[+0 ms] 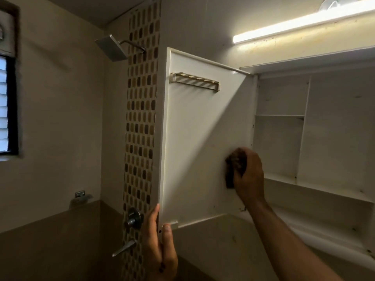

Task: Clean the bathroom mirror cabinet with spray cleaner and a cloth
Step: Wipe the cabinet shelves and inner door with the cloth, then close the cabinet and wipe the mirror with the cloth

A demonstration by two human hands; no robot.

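The white cabinet door stands swung open to the left, its inner face toward me. My left hand pinches the door's lower left corner, thumb on the inner face and fingers behind the edge. My right hand grips a dark cloth and presses it against the inner face, low and near the hinge side. The open cabinet to the right shows white shelves and dividers. No spray bottle is in view.
A small slotted rack is fixed high on the door's inner face. A lit tube light runs above the cabinet. Left of the door are a mosaic tile strip, a shower head, a shower valve and a louvred window.
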